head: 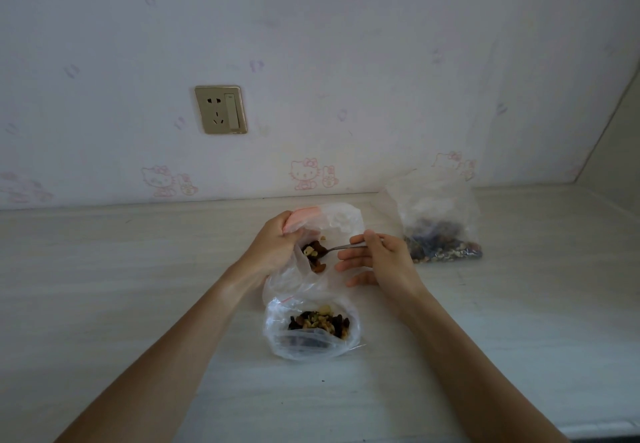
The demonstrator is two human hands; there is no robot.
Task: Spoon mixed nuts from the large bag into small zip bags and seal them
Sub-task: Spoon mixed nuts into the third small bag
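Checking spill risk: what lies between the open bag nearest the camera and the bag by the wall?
Head view: the right hand holding the spoon, otherwise bare counter.

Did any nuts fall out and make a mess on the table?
No spill shows. The mixed nuts sit on the metal spoon inside the small clear zip bag, in the open clear bag nearer the person, and in the clear bag by the wall. Only a tiny dark speck lies on the pale tabletop.

Left hand [273,245] holds small zip bag [329,220] open; right hand [377,262] tips spoon [341,247] of nuts [313,253] inside.
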